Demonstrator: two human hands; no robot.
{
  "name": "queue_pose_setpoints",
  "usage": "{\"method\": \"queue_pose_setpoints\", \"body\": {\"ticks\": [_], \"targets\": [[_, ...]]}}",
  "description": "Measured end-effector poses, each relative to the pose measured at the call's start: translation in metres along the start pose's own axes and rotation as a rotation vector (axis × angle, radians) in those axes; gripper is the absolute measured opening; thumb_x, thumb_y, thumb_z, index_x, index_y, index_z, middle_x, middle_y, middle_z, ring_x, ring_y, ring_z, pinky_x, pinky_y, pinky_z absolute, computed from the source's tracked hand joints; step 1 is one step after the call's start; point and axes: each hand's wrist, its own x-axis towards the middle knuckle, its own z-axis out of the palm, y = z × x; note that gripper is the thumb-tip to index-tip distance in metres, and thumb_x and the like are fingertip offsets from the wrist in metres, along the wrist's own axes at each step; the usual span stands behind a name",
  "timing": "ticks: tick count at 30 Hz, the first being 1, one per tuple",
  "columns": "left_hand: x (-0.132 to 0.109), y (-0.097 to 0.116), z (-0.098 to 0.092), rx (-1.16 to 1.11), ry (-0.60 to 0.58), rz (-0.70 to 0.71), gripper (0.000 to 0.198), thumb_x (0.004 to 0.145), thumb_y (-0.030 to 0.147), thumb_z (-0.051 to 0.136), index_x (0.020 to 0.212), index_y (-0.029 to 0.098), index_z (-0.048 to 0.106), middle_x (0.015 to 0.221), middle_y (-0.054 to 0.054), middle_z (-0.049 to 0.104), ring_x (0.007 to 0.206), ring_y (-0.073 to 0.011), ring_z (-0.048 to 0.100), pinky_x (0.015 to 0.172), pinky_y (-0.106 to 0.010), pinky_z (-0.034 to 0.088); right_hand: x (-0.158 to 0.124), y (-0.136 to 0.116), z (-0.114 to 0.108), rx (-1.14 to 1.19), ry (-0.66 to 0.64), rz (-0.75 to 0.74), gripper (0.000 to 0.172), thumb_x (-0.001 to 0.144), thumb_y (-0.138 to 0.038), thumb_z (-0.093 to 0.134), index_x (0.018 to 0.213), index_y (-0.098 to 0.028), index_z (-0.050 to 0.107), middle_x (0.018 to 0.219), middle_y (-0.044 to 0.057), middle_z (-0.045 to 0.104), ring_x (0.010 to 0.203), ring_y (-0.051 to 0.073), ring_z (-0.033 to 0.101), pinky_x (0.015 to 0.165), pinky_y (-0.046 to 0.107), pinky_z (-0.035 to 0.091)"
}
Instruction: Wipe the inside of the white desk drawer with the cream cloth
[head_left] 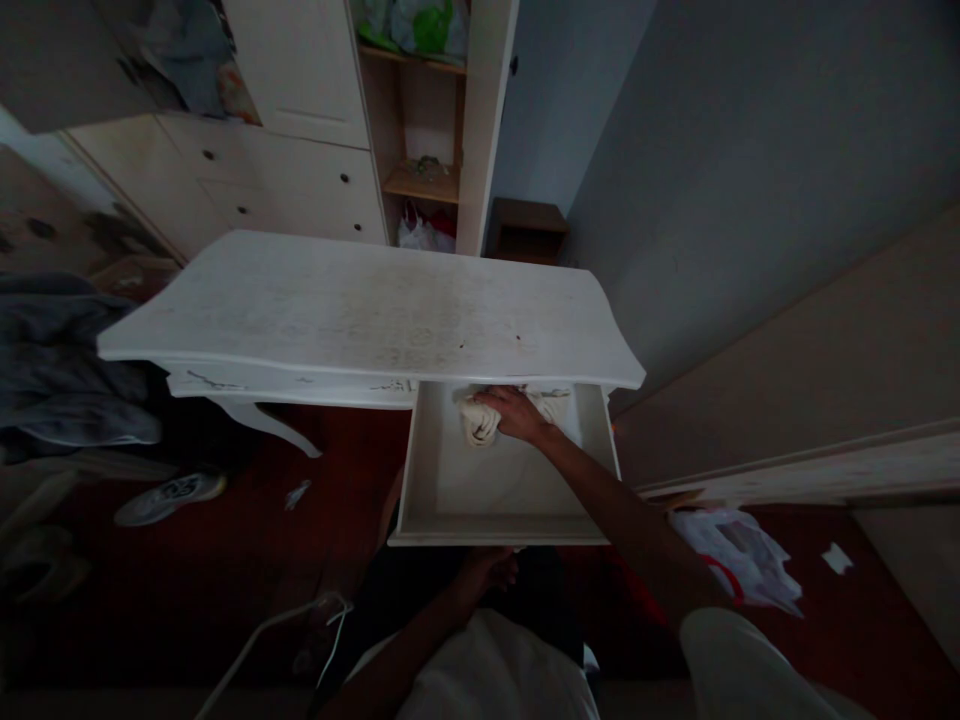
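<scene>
My right hand [514, 412] reaches into a pulled-out white drawer [480, 490] with its fingers closed on a bunched cream cloth [480, 425]. More pale fabric [553, 404] lies to the right of that hand, near the back of the drawer. Under the drawer's front edge, close to my lap, is my left hand [489, 572]. Shadow covers its fingers, so their grip does not show clearly. The drawer belongs to a white table [337, 300] with curved edges and dark smudges on its top.
Behind the table stands a cream wardrobe [300, 185] with an open door and bags on its shelves. A sneaker [171, 498] and a plastic bag [739, 560] lie on the red floor. Grey fabric [67, 350] hangs at left; a pale cable [259, 635] runs below.
</scene>
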Motion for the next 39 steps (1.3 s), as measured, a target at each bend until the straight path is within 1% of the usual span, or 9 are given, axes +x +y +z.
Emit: {"method": "queue_pose_setpoints", "body": {"ticks": [8, 12, 16, 22, 26, 29, 33, 35, 39], "targets": [[0.001, 0.002, 0.001, 0.039, 0.025, -0.024, 0.062, 0.047, 0.066, 0.075, 0.074, 0.012, 0.062, 0.07, -0.004, 0.063, 0.056, -0.0106, 0.054, 0.052, -0.024, 0.035, 0.043, -0.055, 0.025, 0.325, 0.161, -0.218, 0.044, 0.084, -0.018, 0.06, 0.128, -0.018, 0.058, 0.111, 0.011, 0.06, 0.105, 0.022, 0.054, 0.095, 0.034, 0.044], [0.001, 0.001, 0.001, 0.07, 0.026, -0.008, 0.061, 0.051, 0.065, 0.073, 0.08, 0.012, 0.064, 0.073, -0.004, 0.063, 0.057, -0.0108, 0.054, 0.053, -0.024, 0.034, 0.041, -0.069, 0.018, 0.545, 0.325, -0.263, 0.043, 0.082, -0.019, 0.063, 0.124, -0.018, 0.059, 0.111, 0.011, 0.063, 0.103, 0.023, 0.057, 0.092, 0.036, 0.047], [-0.002, 0.004, 0.001, 0.094, 0.017, 0.01, 0.06, 0.054, 0.063, 0.071, 0.085, 0.012, 0.066, 0.075, -0.005, 0.063, 0.059, -0.0113, 0.054, 0.055, -0.025, 0.034, 0.023, -0.078, -0.021, 0.654, 0.41, -0.247, 0.042, 0.079, -0.025, 0.066, 0.12, -0.021, 0.059, 0.109, 0.009, 0.064, 0.099, 0.023, 0.06, 0.087, 0.038, 0.049], [-0.01, 0.013, 0.004, 0.108, 0.022, 0.008, 0.056, 0.055, 0.062, 0.069, 0.081, 0.013, 0.066, 0.075, -0.005, 0.063, 0.061, -0.0121, 0.053, 0.056, -0.025, 0.034, 0.005, -0.072, -0.108, 0.666, 0.551, -0.187, 0.051, 0.072, -0.035, 0.074, 0.118, -0.022, 0.059, 0.113, 0.009, 0.065, 0.102, 0.024, 0.063, 0.09, 0.038, 0.051], [-0.01, 0.016, 0.004, 0.148, 0.001, 0.024, 0.059, 0.054, 0.064, 0.068, 0.083, 0.013, 0.067, 0.075, -0.005, 0.064, 0.061, -0.0128, 0.054, 0.056, -0.026, 0.034, 0.016, -0.056, -0.159, 0.632, 0.782, -0.104, 0.051, 0.072, -0.046, 0.073, 0.117, -0.024, 0.06, 0.113, 0.006, 0.067, 0.103, 0.024, 0.063, 0.094, 0.041, 0.05], [-0.008, 0.016, 0.004, 0.18, -0.007, 0.044, 0.063, 0.053, 0.068, 0.066, 0.085, 0.013, 0.068, 0.075, -0.006, 0.064, 0.061, -0.0134, 0.054, 0.056, -0.026, 0.035, 0.036, -0.037, -0.188, 0.484, 0.891, -0.077, 0.047, 0.076, -0.045, 0.068, 0.117, -0.024, 0.059, 0.112, 0.005, 0.066, 0.104, 0.024, 0.062, 0.096, 0.042, 0.049], [-0.004, 0.013, 0.003, 0.234, 0.019, 0.066, 0.066, 0.054, 0.072, 0.063, 0.084, 0.013, 0.067, 0.074, -0.006, 0.064, 0.059, -0.0132, 0.053, 0.055, -0.026, 0.035, 0.063, 0.003, -0.197, 0.18, 0.784, -0.061, 0.048, 0.081, -0.037, 0.06, 0.126, -0.022, 0.055, 0.123, 0.008, 0.061, 0.113, 0.026, 0.057, 0.1, 0.045, 0.045], [-0.002, 0.012, 0.003, 0.254, 0.018, 0.078, 0.068, 0.054, 0.073, 0.062, 0.086, 0.013, 0.068, 0.076, -0.006, 0.064, 0.059, -0.0128, 0.053, 0.054, -0.025, 0.034, 0.07, 0.028, -0.184, 0.032, 0.613, -0.041, 0.052, 0.079, -0.03, 0.059, 0.13, -0.019, 0.054, 0.127, 0.011, 0.059, 0.119, 0.028, 0.053, 0.104, 0.044, 0.042], [0.0, 0.012, 0.0, 0.299, 0.015, 0.069, 0.076, 0.053, 0.077, 0.059, 0.093, 0.012, 0.068, 0.077, -0.007, 0.065, 0.058, -0.0124, 0.053, 0.053, -0.024, 0.032, 0.071, 0.062, -0.142, -0.175, 0.159, 0.094, 0.066, 0.075, -0.025, 0.06, 0.139, -0.014, 0.047, 0.137, 0.015, 0.052, 0.128, 0.031, 0.045, 0.107, 0.045, 0.038]]}}
